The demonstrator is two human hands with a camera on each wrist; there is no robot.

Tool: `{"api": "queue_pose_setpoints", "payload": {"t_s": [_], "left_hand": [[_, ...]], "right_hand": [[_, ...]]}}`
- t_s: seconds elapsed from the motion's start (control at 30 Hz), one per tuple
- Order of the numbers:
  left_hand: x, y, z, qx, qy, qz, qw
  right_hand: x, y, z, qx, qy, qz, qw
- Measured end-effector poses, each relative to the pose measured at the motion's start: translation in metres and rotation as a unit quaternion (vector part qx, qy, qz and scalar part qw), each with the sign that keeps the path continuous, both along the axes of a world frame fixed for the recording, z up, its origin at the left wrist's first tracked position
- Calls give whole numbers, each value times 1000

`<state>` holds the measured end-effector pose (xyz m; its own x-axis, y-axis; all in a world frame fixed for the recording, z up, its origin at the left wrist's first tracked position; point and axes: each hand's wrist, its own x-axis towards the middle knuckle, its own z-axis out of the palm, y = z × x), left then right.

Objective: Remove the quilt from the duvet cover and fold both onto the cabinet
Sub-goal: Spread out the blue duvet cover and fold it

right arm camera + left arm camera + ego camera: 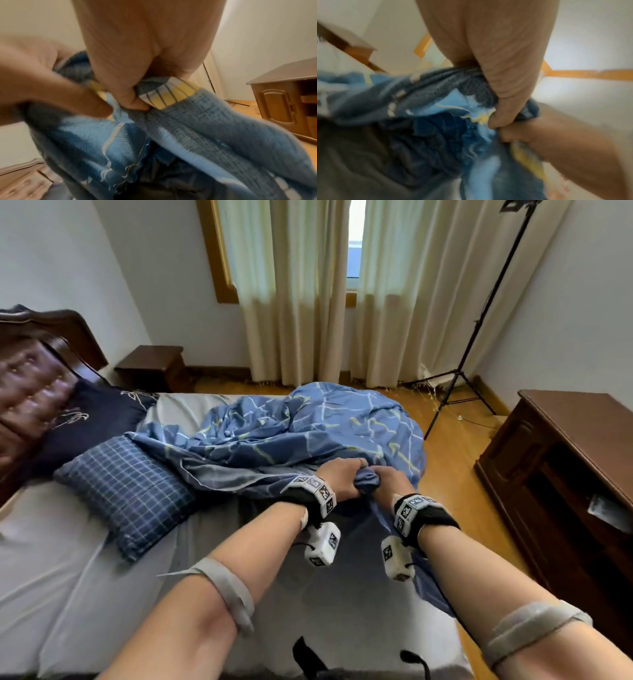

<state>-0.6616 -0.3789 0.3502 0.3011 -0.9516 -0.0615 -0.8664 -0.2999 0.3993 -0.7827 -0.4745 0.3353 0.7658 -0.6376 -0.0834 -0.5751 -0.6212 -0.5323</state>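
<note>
A blue duvet cover with white and yellow lines lies bunched across the grey bed sheet and bulges at the far right. The quilt does not show apart from the cover. My left hand and right hand sit side by side near the bed's right edge, each gripping a gathered fold of the cover. The left wrist view shows my left hand clenched on the cover. The right wrist view shows my right hand pinching the striped hem of the cover. The dark wooden cabinet stands to the right.
A checked pillow and a dark pillow lie by the padded headboard. A nightstand stands beyond the bed. A tripod stands on the wood floor between the curtains and the cabinet.
</note>
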Motion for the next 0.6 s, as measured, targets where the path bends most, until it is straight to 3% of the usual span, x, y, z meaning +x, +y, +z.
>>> {"api": "queue_pose_setpoints", "payload": {"t_s": [0.17, 0.3, 0.4, 0.47, 0.6], "left_hand": [[50, 44, -45, 121, -24, -7, 992], [47, 51, -81, 144, 46, -42, 988], [37, 47, -86, 160, 42, -89, 982], [28, 39, -83, 157, 116, -82, 977], [6, 27, -68, 73, 287, -17, 955]], "right_hand": [[-10, 23, -1, -40, 63, -78, 994], [-26, 47, 8, -45, 65, -93, 993], [-48, 56, 15, -60, 104, -90, 989], [-65, 58, 13, -51, 110, -107, 987], [-84, 60, 15, -37, 102, -114, 988]]}}
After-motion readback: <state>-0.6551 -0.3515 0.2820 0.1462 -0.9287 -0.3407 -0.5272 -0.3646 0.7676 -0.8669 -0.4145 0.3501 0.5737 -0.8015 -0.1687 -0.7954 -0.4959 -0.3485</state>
